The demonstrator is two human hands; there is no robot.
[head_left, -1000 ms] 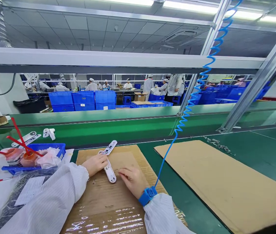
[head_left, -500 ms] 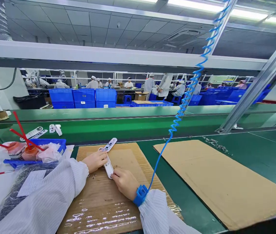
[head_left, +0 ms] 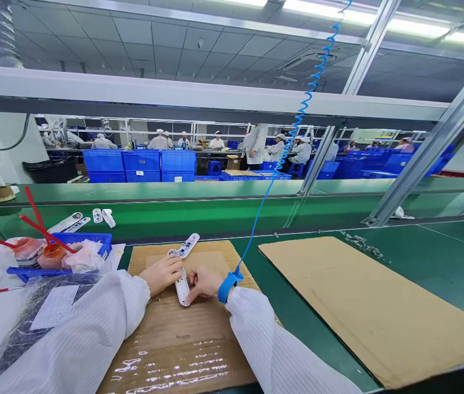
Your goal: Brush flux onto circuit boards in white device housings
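On the cardboard in front of me lies a slim white plastic casing [head_left: 182,289], its upper end under my left hand [head_left: 163,273]. My left fingers are closed over that end. My right hand [head_left: 204,284] has its fingers curled, the thumb pressed at the casing's lower right edge. Whatever the curled fingers may hold is hidden. A second long white piece with dark markings [head_left: 189,244] extends up and right beyond my left fingertips. Around my right wrist is a blue wrist strap [head_left: 228,284] with a coiled cord [head_left: 303,104].
At left, a blue tray [head_left: 104,241] holds open jars with red sticks [head_left: 35,208]. More white parts [head_left: 65,222] lie behind it. A cardboard sheet [head_left: 371,301] and small metal pieces [head_left: 363,243] are at right. People [head_left: 254,143] work beyond blue crates [head_left: 141,161].
My right hand has moved up and turned, its thumb now at the casing's edge. The blue cord has swung left. My left hand has stayed nearly in place.
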